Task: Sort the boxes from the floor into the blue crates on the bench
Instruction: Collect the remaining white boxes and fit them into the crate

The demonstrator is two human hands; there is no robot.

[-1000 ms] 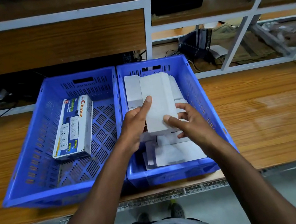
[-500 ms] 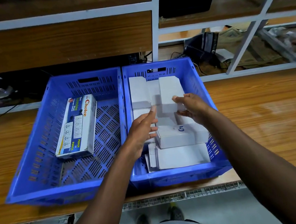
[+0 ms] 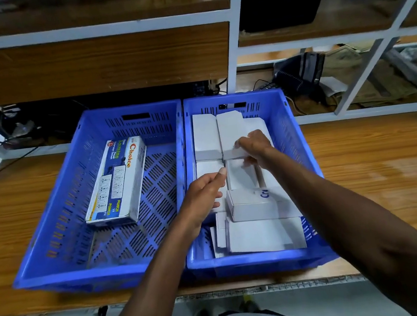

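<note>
We note two blue crates, left [image 3: 47, 209] and right [image 3: 300, 144], of moulded plastic, perforated, with a slight sheen. The white boxes [image 3: 206, 139] in the right crate look like matt, smooth cardboard. The printed box [image 3: 117, 182] in the left crate is cardboard with a glossier finish. The surface [image 3: 382, 167] shows wood grain, glossy, reflecting light. The rack frame [image 3: 233, 54] appears to be white-painted metal, with wood-look shelves [image 3: 80, 66].

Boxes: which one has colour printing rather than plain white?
The Choice box, lying alone in the left crate. All boxes in the right crate are white.
</note>
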